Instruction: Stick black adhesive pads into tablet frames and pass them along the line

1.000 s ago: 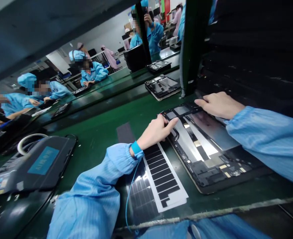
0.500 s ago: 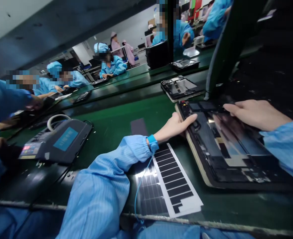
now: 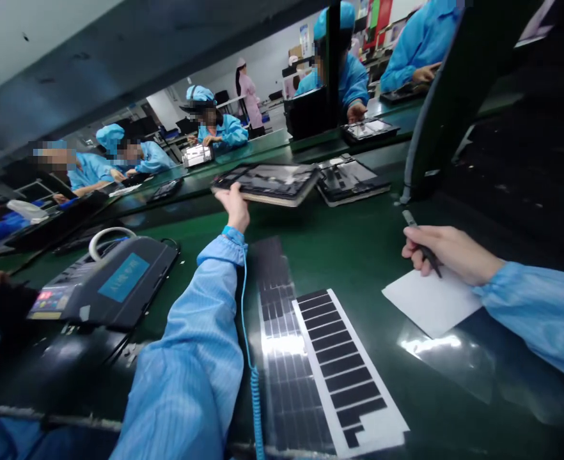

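Observation:
My left hand grips the near-left edge of an opened tablet, thumb on top, holding it slightly tilted at the back of the bench. Its inner parts face up, and its right end is close to or touching a second opened tablet. A blue wrist strap with a coiled cord circles my left wrist. On the right, my right hand is closed around a slim grey pen-like tool, held over a white sheet of paper. The tool's exact kind is unclear.
A white sheet with black adhesive strips lies in front, beside a glossy strip sheet. To the left sits a grey tape dispenser-like machine. A dark post rises at right. Co-workers in blue sit across the bench.
My left hand has carried the tablet from the right front to the back middle, uncovering the white paper. My right hand has left the tablet and now shows the pen-like tool.

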### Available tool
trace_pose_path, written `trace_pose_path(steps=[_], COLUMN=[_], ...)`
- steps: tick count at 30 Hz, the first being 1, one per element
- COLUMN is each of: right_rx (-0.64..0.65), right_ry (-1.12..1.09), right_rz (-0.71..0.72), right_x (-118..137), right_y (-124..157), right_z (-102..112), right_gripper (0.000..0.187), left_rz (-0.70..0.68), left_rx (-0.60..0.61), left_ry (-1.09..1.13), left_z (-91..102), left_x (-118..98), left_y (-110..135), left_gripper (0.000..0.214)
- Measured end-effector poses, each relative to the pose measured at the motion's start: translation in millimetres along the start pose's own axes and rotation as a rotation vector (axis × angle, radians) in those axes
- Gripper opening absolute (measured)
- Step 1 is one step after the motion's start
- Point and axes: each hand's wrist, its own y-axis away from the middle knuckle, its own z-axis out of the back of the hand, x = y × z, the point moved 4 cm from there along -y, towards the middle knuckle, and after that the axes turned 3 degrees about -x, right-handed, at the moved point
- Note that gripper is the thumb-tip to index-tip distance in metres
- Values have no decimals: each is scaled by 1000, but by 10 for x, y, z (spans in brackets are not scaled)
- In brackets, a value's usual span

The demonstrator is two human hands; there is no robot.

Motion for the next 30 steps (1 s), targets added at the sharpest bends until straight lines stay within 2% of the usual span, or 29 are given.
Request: trace_pose_path(steps=[2,4,6,9,12,16,19,22,26,30], right_rx=[-11,4,11,12,-53,-211,-220,-252,-310,-304], right_ry=[53,92,130,191,354,507,412,281,157,-17], right_rz=[51,104,141,164,199,286,334,291,127,55], right_x=[-10,-4,-5,-32,-16,241,534,724,751,800], right_y=[-17,-24,-27,-33,-57,-185,-417,-747,-1160,-1287], right_z=[-6,-28,-45,-42,11,60,-16,-123,-238,-245], right_gripper=[37,36,34,33,30,21,21,18,22,23], left_rz=[35,79,137,208,198,61,-48,-111,-136,-112], left_rx=[-106,-127,-86,70,276,559,734,828,878,834], left_ry=[-60,-118,-180,-294,-416,-519,-570,-613,-600,-495], left_z=[175,325,432,456,264,-277,-685,-941,-1036,-940], left_x=[111,236,367,504,515,418,412,517,682,638], left_y=[-160,-263,-335,-379,-299,43,369,576,616,521], left_gripper=[18,26,32,33,30,24,21,17,22,21])
